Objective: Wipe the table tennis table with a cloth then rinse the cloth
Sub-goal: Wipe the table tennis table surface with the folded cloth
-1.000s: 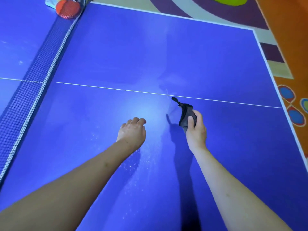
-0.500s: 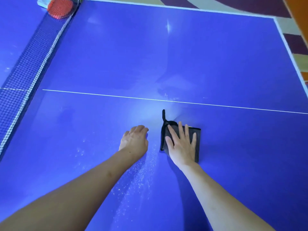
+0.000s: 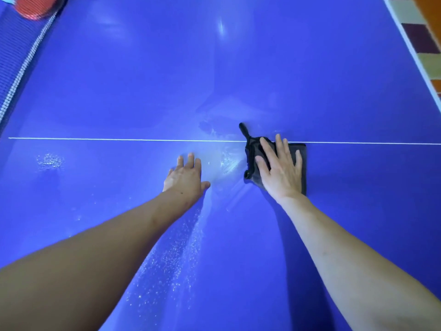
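A dark grey cloth (image 3: 301, 151) lies flat on the blue table tennis table (image 3: 143, 80), its far edge on the white centre line. My right hand (image 3: 280, 168) presses on the cloth with straight, spread fingers and covers most of it. A black loop sticks out at the cloth's far left corner. To the left of the cloth my left hand (image 3: 187, 175) rests palm down on the bare table, fingers straight. Wet smears and fine droplets mark the surface between and below my hands.
The net (image 3: 16, 56) runs along the left side, with a red paddle (image 3: 35, 7) beside it at the top left. The table's right edge (image 3: 410, 56) borders a patterned carpet. A patch of droplets (image 3: 50, 161) sits at the left.
My right hand went from gripping the bunched cloth to pressing it flat, then slid it away from me up to the centre line. My left hand has flattened onto the table.
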Action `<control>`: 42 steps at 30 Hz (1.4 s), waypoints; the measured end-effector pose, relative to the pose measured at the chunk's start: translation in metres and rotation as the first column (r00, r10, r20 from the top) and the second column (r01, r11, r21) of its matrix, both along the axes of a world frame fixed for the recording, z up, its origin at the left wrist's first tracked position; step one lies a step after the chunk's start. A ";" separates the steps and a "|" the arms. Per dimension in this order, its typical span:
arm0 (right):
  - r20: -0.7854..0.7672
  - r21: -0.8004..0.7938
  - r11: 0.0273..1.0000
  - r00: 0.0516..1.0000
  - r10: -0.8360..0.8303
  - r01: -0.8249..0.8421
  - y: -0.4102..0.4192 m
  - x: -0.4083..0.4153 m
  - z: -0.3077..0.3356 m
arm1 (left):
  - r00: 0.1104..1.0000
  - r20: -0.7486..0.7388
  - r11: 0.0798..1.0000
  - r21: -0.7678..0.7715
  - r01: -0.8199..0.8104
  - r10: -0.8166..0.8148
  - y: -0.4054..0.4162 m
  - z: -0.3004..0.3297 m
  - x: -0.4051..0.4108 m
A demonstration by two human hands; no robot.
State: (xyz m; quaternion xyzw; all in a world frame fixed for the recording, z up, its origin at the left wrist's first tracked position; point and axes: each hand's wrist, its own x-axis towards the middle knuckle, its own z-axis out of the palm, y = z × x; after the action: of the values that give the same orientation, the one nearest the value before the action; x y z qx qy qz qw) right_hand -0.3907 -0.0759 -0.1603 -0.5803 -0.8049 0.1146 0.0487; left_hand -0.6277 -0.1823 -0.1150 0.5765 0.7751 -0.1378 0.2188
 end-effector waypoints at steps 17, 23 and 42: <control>0.075 0.026 0.983 0.980 -0.183 0.182 -0.016 0.005 -0.007 | 0.994 -0.087 0.980 0.181 0.085 -0.070 -0.015 -0.013 -0.016; 0.091 0.021 0.988 0.984 -0.152 0.151 0.061 -0.030 0.001 | 0.978 -0.159 0.976 0.150 0.158 -0.134 -0.015 -0.017 -0.021; 0.035 0.007 0.997 0.996 -0.077 0.077 0.006 -0.057 -0.002 | 1.000 -0.028 0.931 0.365 0.007 0.003 -0.020 -0.006 -0.066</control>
State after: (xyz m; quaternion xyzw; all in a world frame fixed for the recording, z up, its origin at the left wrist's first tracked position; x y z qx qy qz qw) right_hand -0.4478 -0.0701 -0.1627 -0.6127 -0.7829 0.1001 0.0408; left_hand -0.6937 -0.2025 -0.1206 0.6059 0.7896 0.0003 0.0968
